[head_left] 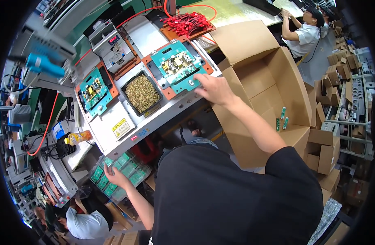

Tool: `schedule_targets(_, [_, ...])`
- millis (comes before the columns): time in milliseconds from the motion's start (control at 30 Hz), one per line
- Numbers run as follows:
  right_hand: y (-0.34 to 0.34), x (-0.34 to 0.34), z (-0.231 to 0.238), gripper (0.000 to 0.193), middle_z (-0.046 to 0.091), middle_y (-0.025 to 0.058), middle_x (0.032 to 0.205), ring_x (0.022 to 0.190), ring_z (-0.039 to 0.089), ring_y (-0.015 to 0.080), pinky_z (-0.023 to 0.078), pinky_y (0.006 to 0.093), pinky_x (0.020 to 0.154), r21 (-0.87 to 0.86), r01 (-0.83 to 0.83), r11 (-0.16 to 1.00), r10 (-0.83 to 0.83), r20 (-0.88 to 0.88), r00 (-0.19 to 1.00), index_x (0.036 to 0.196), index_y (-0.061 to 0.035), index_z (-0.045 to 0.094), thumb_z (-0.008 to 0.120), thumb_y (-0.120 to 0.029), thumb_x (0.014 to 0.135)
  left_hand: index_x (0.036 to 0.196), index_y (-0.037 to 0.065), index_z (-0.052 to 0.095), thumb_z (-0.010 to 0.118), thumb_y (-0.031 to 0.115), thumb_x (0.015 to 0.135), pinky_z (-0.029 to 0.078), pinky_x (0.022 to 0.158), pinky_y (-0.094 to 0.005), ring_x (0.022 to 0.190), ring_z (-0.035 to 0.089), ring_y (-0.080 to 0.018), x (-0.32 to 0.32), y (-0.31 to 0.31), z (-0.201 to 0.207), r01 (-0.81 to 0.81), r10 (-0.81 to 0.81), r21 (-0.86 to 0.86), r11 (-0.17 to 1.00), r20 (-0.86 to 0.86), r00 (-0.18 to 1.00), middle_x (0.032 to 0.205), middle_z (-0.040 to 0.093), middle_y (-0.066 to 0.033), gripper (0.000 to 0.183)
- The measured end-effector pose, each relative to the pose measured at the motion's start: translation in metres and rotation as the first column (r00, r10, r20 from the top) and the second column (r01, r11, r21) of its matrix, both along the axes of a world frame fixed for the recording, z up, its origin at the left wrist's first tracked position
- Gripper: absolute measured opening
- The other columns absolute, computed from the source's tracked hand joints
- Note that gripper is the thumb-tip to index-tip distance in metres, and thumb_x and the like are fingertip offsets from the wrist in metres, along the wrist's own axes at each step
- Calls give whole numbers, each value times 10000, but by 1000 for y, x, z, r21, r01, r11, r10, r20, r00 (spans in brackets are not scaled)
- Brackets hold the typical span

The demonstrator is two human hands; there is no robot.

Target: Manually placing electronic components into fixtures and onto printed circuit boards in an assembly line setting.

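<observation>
My right hand [217, 89] is at the near right corner of a teal fixture plate [182, 86], its thumb and fingers closed around the edge. A green circuit board [177, 65] with yellow and black components sits in that plate, on an orange-brown base. Lower down, my left hand [117, 177] is raised with fingers apart over the edge of a clear plastic tray [141, 174] of small green circuit boards. It appears to hold nothing. Left of the screws, a second teal fixture plate [107, 101] carries another circuit board [91, 90].
Between the fixtures stands a black bin [141, 93] of small brass-coloured screws, below a screw feeder [114, 51]. A blue power screwdriver [44, 65] hangs left. An open carton [273, 77] on the right holds several small boards. Red-wired parts [189, 23] lie behind; a bottle [78, 137] stands left.
</observation>
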State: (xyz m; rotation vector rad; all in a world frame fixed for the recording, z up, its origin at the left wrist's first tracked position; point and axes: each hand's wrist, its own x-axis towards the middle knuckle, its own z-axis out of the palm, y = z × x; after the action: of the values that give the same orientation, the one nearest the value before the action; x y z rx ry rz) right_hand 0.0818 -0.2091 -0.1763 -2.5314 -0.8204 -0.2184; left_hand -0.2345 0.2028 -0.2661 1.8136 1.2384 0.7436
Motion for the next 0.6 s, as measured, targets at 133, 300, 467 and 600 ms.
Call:
schedule_targets(133, [-1, 33, 37, 244, 708, 108, 866, 738, 694, 282, 557, 356, 643, 291, -129, 948, 74, 191, 979, 1062, -81, 700, 745, -101, 822, 1349, -34, 521, 559, 9, 899, 449, 972, -371, 1147, 576, -238, -15, 2, 4, -53, 57, 78, 996, -49, 997, 1270, 597, -151, 454])
schedule_targets(300, [69, 112, 78, 387, 664, 93, 960, 812, 660, 256, 534, 368, 742, 435, -110, 894, -27, 297, 954, 1263, -86, 602, 683, -125, 886, 1336, -30, 529, 548, -4, 897, 450, 973, -362, 1144, 579, -235, 2, -8, 11, -28, 28, 80, 996, 12, 1000, 1275, 595, -147, 440])
schedule_targets(467, [97, 175, 52, 451, 648, 93, 982, 861, 661, 235, 539, 361, 807, 496, -145, 856, 22, 246, 969, 1323, -87, 550, 641, -92, 881, 1334, -26, 533, 523, -35, 890, 455, 974, -359, 1144, 580, -238, -1, -28, 18, 93, -96, 131, 987, 16, 995, 1284, 595, -148, 445])
schedule_targets(600, [94, 193, 16, 265, 674, 142, 985, 902, 667, 286, 537, 388, 836, 417, -281, 864, 184, 258, 948, 1137, -44, 650, 619, -69, 875, 1294, -46, 564, 556, -22, 900, 475, 961, -349, 1086, 620, -235, -32, -33, 3, 61, -63, 120, 991, 11, 998, 1216, 639, -156, 394])
